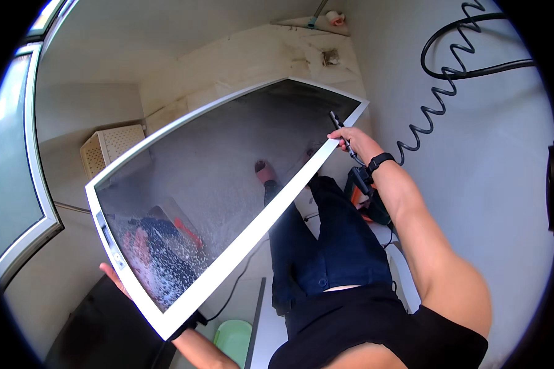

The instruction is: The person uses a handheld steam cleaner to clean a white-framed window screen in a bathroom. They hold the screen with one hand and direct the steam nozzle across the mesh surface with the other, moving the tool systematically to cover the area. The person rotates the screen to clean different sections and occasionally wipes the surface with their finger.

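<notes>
A white-framed glass window sash (240, 253) is held tilted in front of my legs. Its dark glass has water drops and foam-like spots at the lower left corner, and a lock fitting (104, 231) sits in its left edge. My right hand (353, 141) is closed at the frame's right side, with a thin black rod-like tool (335, 119) against the fingers. Behind the lower left corner, my left hand (113, 278) supports the sash; a finger or thumb shows past the edge, the rest is mostly hidden.
A coiled black hose (434, 111) hangs by the right wall, near my right arm. At left stands an open window pane (18, 166). A beige perforated basket (114, 147) is behind the sash. Below are a green basin (234, 338) and a dark panel (104, 332).
</notes>
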